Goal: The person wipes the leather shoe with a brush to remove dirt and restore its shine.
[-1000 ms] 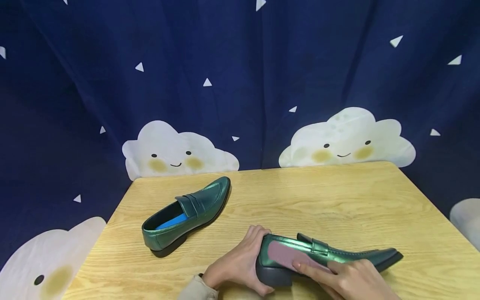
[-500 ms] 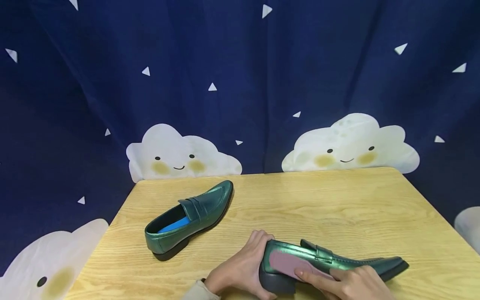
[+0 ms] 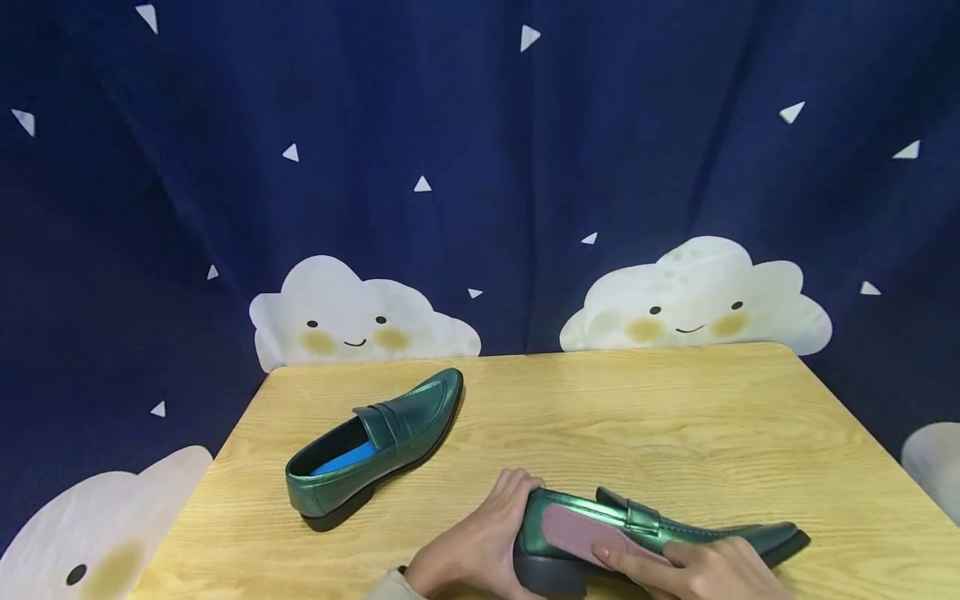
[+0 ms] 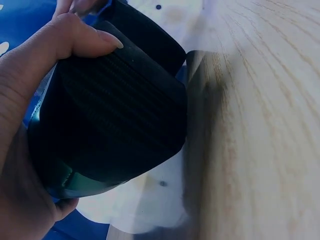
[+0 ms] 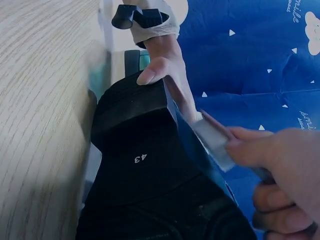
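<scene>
A metallic green loafer point(image 3: 643, 520) with a black sole lies tipped at the near side of the table, its toe pointing right. My left hand point(image 3: 480, 533) grips it around the heel; in the left wrist view the thumb presses on the black heel block point(image 4: 120, 110). Between the fingers of my right hand point(image 3: 705, 568) is a brush point(image 3: 573, 529) with a flat pink back, its pale underside point(image 5: 215, 145) against the loafer's side near the heel. The number 43 shows on the loafer's sole point(image 5: 145, 170) in the right wrist view.
The matching green loafer point(image 3: 420, 421) stands upright at the left of the wooden table point(image 3: 645, 408), with a blue insole point(image 3: 345, 458) inside. Behind the table hangs a dark blue curtain point(image 3: 480, 125) printed with clouds and white triangles.
The brush has slid only slightly along the loafer's side, toward the toe. Both hands keep their hold. The head view has tilted a little, so the whole scene sits lower.
</scene>
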A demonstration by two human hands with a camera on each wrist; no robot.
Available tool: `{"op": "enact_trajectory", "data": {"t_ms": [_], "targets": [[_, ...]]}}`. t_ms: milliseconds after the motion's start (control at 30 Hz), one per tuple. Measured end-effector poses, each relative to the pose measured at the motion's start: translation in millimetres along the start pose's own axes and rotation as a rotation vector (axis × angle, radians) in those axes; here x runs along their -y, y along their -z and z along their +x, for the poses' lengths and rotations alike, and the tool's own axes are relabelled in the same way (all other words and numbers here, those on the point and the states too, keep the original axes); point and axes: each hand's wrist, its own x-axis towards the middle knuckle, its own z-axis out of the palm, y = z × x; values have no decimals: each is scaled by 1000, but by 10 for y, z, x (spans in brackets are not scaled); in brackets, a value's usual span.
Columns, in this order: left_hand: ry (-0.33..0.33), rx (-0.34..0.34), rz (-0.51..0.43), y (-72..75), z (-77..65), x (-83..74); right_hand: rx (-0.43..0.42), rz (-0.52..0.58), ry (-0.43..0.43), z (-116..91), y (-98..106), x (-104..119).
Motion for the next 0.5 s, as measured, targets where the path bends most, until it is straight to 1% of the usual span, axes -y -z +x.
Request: {"op": "enact_trajectory", "data": {"t_ms": [100, 133, 233, 300, 433, 500], "targets": [[10, 7, -25, -17, 3, -14, -18, 35, 59, -5, -26, 32], [13, 8, -29, -21, 9, -19, -24, 16, 62, -8, -24, 36], [14, 6, -20, -29, 32, -28, 12, -45, 18, -32, 21, 27], [3, 9, -8, -31, 40, -34, 24, -53, 8, -48, 45, 29], [0, 3, -16, -28, 20, -41, 10, -24, 77, -29, 30, 61], [-5, -6, -15, -32, -2, -45, 5, -40, 90, -22, 35, 73]]}}
